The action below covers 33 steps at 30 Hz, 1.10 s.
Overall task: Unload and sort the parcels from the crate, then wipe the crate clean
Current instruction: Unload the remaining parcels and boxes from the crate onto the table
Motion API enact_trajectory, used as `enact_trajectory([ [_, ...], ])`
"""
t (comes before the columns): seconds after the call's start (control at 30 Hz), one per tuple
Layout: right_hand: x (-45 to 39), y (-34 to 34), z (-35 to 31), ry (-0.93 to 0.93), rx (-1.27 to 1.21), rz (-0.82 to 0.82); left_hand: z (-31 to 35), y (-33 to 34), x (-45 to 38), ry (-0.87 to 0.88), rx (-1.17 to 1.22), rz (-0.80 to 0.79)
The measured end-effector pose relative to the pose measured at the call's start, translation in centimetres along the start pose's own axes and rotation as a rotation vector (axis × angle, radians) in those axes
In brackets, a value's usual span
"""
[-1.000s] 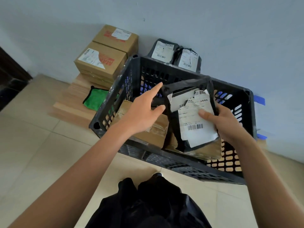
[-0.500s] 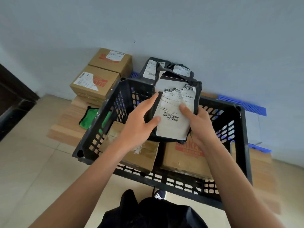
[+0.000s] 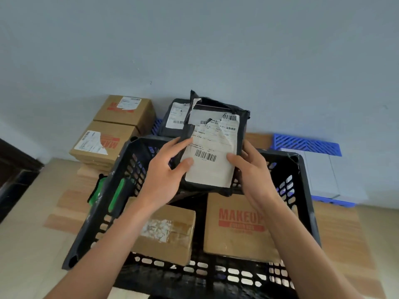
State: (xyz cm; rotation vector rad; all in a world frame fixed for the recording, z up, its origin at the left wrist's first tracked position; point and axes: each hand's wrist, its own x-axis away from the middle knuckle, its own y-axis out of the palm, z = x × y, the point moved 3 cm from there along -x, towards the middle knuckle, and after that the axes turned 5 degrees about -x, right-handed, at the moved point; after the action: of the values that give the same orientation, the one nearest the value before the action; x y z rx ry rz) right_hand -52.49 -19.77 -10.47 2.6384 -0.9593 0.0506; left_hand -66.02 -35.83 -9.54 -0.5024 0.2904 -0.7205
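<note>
A black poly-bag parcel (image 3: 241, 124) with a torn white label is held above the far side of the black slotted crate (image 3: 302, 190). My left hand (image 3: 166, 178) grips its left edge, thumb on the label. My right hand (image 3: 252, 167) grips its right edge, thumb on the label too. Inside the crate lie two cardboard boxes: a taped one (image 3: 168, 234) at the left and one printed MAKEUP (image 3: 237, 225) at the right.
Two cardboard boxes (image 3: 105, 141) (image 3: 127, 108) are stacked at the wall, back left. Another black bag parcel (image 3: 174, 117) leans on the wall behind the held one. A green cloth (image 3: 101, 190) lies left of the crate. A blue slatted panel (image 3: 306, 145) sits back right.
Both hands lifted the black bag parcel out of the crate and carried it up and away toward the wall. The view tilted upward.
</note>
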Motion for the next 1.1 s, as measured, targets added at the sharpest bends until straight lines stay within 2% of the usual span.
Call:
enact_trajectory([
  [0.17, -3.4, 0.4, -1.3, -0.152, 0.105, 0.164, 0.9, -0.4, -5.1, 0.057, 0.018, -0.041],
  [0.27, -6.3, 1.1, -2.1, -0.202, 0.231, 0.188, 0.9, -0.4, -8.5, 0.099, -0.007, -0.047],
  [0.6, -18.2, 1.9, -3.0, -0.034, 0.723, 0.118, -2.5, -0.2, -20.1, 0.036, -0.098, -0.133],
  [0.77, -22.9, 3.5, -1.1, 0.056, 0.861, 0.010, -5.7, -1.1, -23.6, -0.065, -0.099, -0.157],
  [0.97, -26.4, 6.9, 3.1, 0.127, 0.978, -0.160, -11.2, -2.8, -25.9, -0.170, -0.275, -0.260],
  [1.1, -27.9, 8.1, 4.9, 0.165, 0.962, -0.176, -13.1, -2.8, -26.2, -0.207, -0.342, -0.303],
])
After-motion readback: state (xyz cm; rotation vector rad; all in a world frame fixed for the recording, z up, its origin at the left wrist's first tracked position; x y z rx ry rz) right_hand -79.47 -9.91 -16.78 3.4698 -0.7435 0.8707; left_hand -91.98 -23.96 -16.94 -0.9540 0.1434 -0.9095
